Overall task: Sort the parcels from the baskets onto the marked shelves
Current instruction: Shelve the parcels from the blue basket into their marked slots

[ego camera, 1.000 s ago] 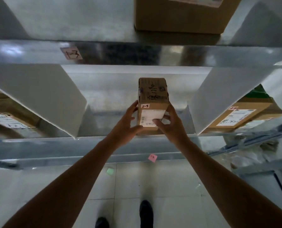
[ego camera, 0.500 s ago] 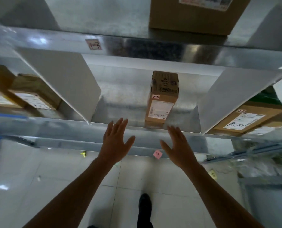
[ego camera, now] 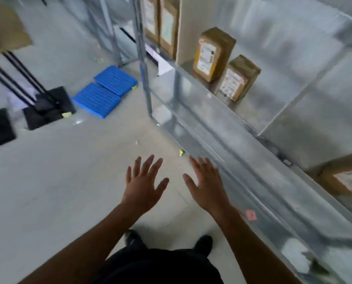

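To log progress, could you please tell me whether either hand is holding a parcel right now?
No, the left hand and the right hand are both spread open above the floor, holding nothing.

Dim and cool, motion-blurred throughout, bowed at the edges, faint glare along the shiny grey metal shelf rail [ego camera: 216,132].

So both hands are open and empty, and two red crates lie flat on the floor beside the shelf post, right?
Not quite: the head view shows the crates are blue, not red. The left hand and right hand are open and empty, and the crates lie flat by the shelf post.
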Tool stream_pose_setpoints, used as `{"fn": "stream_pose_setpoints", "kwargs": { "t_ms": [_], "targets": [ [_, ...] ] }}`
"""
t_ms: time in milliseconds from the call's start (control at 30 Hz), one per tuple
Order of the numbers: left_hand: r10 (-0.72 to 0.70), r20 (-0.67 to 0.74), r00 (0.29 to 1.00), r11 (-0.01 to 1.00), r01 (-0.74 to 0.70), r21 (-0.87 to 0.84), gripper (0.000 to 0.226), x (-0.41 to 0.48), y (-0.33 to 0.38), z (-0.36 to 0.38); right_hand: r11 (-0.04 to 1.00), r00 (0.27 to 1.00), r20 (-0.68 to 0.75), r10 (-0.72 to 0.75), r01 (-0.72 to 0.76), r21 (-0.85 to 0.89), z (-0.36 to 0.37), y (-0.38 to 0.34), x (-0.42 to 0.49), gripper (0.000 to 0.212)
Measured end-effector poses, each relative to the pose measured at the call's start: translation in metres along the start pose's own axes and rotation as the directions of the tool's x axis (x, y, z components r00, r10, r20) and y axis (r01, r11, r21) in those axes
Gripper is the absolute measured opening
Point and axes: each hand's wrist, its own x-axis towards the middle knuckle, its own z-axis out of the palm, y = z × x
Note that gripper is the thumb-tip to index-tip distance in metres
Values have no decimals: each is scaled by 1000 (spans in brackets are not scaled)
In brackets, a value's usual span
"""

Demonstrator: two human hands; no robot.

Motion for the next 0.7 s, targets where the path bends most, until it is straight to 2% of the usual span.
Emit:
{"fn": "stream_pose_setpoints", "kwargs": {
  "t_ms": [167, 367, 567, 700],
  "targets": [
    [-230, -100, 968, 972, 224, -66, 70, -32, -123, -59, 985, 977, 127, -173, 175, -2, 59, -137, 53, 65],
    [-486, -214, 848, 867, 436, -243, 69, -49, -226, -117, 940, 907, 252, -338, 339, 39, 95, -261, 103, 76],
    [-618, -318, 719, 786, 555, -273, 65, -21, -324, -158, 875, 832, 306, -462, 485, 1, 128, -349, 195, 73],
    [-680, -314, 662, 732, 629, -260, 65, 12, -394, -201, 833, 781, 341, -524, 553, 15, 155, -413, 274, 71]
  ]
}}
